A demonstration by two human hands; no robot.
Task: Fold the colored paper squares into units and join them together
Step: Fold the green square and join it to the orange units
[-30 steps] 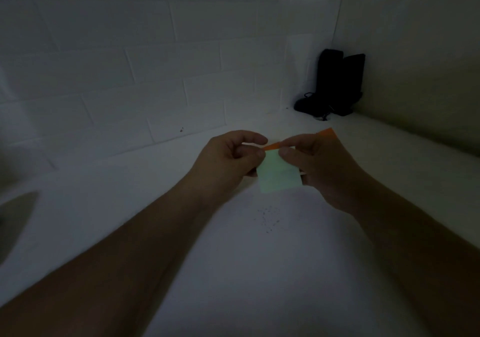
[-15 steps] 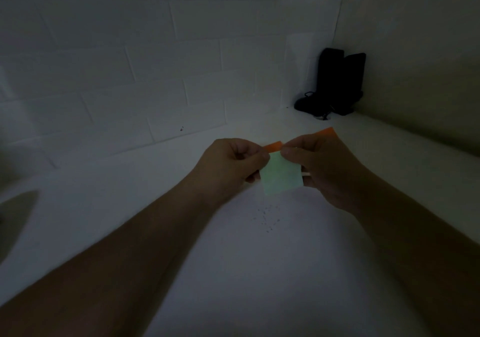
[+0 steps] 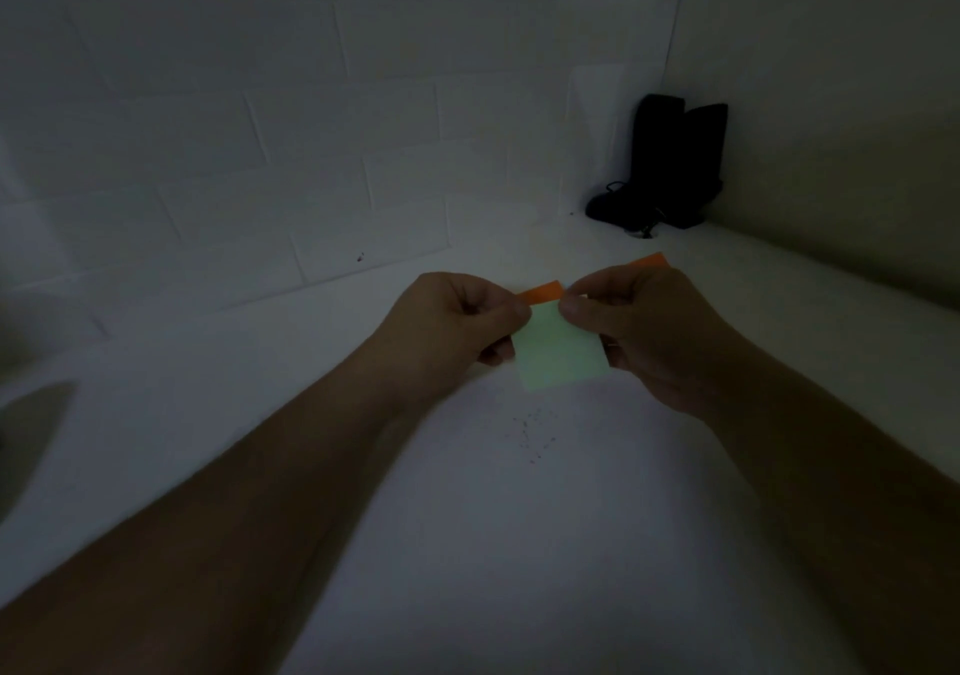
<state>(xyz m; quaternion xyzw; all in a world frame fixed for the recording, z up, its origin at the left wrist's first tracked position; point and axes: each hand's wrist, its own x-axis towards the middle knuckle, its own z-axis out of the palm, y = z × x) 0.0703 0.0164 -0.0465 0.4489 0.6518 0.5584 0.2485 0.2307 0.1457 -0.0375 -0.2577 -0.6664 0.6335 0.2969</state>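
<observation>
A pale green paper square point(image 3: 558, 354) hangs between both hands above the white tabletop point(image 3: 467, 544). My left hand point(image 3: 447, 326) pinches its upper left corner with thumb and fingers curled. My right hand point(image 3: 644, 331) pinches its upper right part. An orange paper piece point(image 3: 543, 292) shows behind the green one, between the two hands; another orange tip point(image 3: 649, 260) sticks out above my right hand. Most of the orange paper is hidden by my fingers.
A dark object with a cable point(image 3: 670, 165) stands in the far right corner against the white brick wall point(image 3: 260, 128). Small dark specks point(image 3: 535, 432) lie on the tabletop under the paper. A dark rounded shape point(image 3: 31, 425) sits at the left edge.
Both hands stayed close together with the papers. My left fingers curled tighter onto the green square's corner, and the hands shifted slightly.
</observation>
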